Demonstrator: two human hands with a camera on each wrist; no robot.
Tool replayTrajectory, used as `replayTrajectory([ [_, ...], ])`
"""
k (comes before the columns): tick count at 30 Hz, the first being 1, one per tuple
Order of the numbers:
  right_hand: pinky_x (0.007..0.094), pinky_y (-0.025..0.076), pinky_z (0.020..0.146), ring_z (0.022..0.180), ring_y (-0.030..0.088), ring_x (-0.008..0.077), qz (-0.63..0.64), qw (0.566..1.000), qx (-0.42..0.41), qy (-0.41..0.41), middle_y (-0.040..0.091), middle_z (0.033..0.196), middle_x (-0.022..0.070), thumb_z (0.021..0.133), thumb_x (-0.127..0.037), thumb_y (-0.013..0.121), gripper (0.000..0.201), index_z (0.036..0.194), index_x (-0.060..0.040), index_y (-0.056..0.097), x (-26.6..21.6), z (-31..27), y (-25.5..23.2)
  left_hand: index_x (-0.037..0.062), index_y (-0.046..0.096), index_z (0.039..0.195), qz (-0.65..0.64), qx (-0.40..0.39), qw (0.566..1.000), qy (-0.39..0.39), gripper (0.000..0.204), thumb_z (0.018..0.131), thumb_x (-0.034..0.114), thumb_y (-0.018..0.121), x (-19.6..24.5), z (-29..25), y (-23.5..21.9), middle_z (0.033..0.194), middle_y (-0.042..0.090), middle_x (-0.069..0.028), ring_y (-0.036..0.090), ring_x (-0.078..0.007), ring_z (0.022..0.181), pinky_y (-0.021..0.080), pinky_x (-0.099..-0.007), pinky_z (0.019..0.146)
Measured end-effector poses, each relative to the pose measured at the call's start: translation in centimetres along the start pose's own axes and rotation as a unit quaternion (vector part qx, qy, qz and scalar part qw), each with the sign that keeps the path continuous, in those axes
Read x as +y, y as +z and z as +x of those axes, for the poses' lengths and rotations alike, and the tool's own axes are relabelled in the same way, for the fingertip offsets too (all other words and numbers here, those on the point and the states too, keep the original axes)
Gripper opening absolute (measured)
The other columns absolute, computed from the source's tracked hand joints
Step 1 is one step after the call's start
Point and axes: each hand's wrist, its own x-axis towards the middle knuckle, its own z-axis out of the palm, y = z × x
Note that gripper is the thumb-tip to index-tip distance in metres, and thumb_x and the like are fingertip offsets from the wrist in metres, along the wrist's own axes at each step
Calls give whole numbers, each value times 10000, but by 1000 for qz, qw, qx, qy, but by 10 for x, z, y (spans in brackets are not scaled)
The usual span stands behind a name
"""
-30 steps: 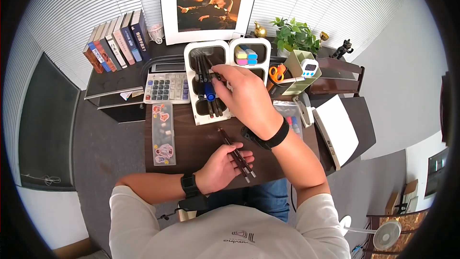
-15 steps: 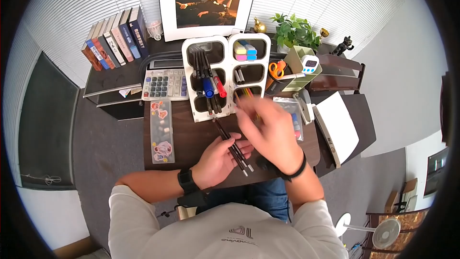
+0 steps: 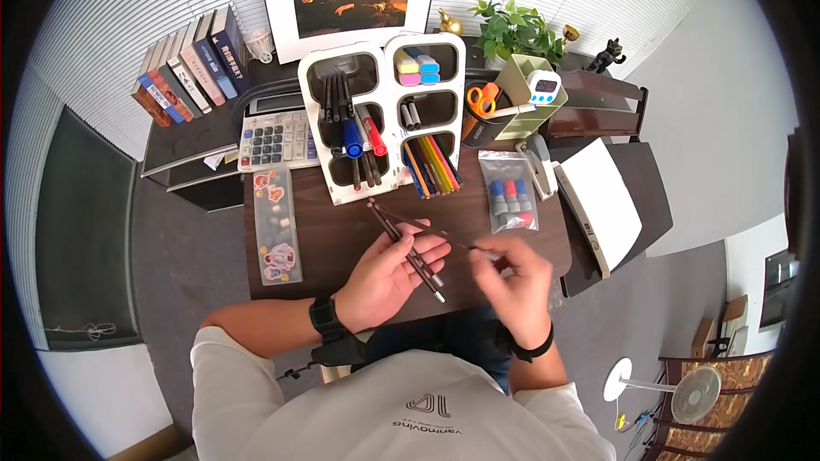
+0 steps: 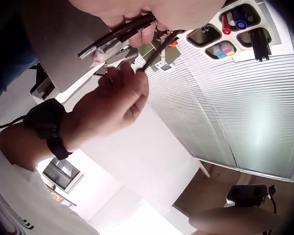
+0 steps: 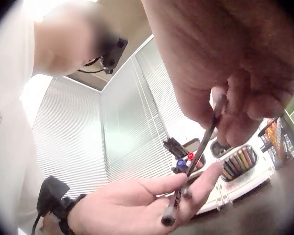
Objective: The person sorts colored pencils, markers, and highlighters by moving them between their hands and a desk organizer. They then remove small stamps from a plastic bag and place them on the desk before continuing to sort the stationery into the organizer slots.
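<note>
My left hand [image 3: 408,263] lies palm up over the near edge of the dark desk [image 3: 342,230], fingers curled under a small bundle of dark pens [image 3: 401,243]. My right hand [image 3: 489,253] pinches the end of one dark pen [image 3: 431,229], which angles away from the bundle towards the right. In the right wrist view the fingers [image 5: 220,110] grip that pen [image 5: 203,142] above the left palm [image 5: 152,200]. In the left wrist view the bundle [image 4: 120,33] sits under the left hand, and the right hand [image 4: 130,73] pinches its pen. A white organiser [image 3: 389,132] behind holds black pens [image 3: 333,98] and markers.
Coloured pencils [image 3: 431,166] fill the organiser's lower right cell. A calculator [image 3: 273,138] and sticker sheet [image 3: 273,226] lie at left, a bag of markers [image 3: 510,201] and a white pad [image 3: 602,213] at right. Books [image 3: 184,68], scissors [image 3: 481,98] and a plant [image 3: 512,30] stand behind.
My right hand came back from the organiser to the left hand and now pinches one pen pulled sideways out of the bundle. The left hand kept its grip.
</note>
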Motion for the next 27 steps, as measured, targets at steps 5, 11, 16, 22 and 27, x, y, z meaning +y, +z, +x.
replayTrajectory([
  [5,293,580,756,852,739,192,211,959,129,-137,740,929,122,902,84,727,156,1042,37,681,-20,16,-14,63,475,1454,32,8,998,-58,391,1094,211,522,1,-1,1,1424,587,-202,558,-325,1351,444,-474,1146],
  [11,359,577,731,817,722,292,-19,910,123,-395,743,925,118,812,18,812,284,1080,-32,731,-63,106,30,43,473,1442,45,39,992,-110,392,1076,181,494,0,5,-9,1415,589,-215,547,-344,1359,436,-475,1153],
  [16,433,571,699,813,703,340,-90,926,32,-366,713,885,148,908,-87,726,185,1081,-42,678,-59,145,78,53,519,1359,33,41,991,-124,331,1068,206,480,3,5,-6,1391,603,-209,553,-342,1348,426,-483,1158],
  [22,454,574,713,842,706,365,-68,948,-34,-310,718,917,174,920,-100,687,241,1153,-40,671,-57,155,93,64,533,1330,31,29,993,-113,295,1081,211,476,2,6,-8,1378,613,-203,563,-338,1337,431,-482,1152],
  [27,452,579,726,851,710,373,-48,950,-23,-309,720,923,181,907,-105,705,315,1215,-45,675,-56,133,75,66,533,1332,41,17,994,-102,284,1100,216,469,3,5,-10,1364,625,-179,582,-325,1312,445,-474,1138],
])
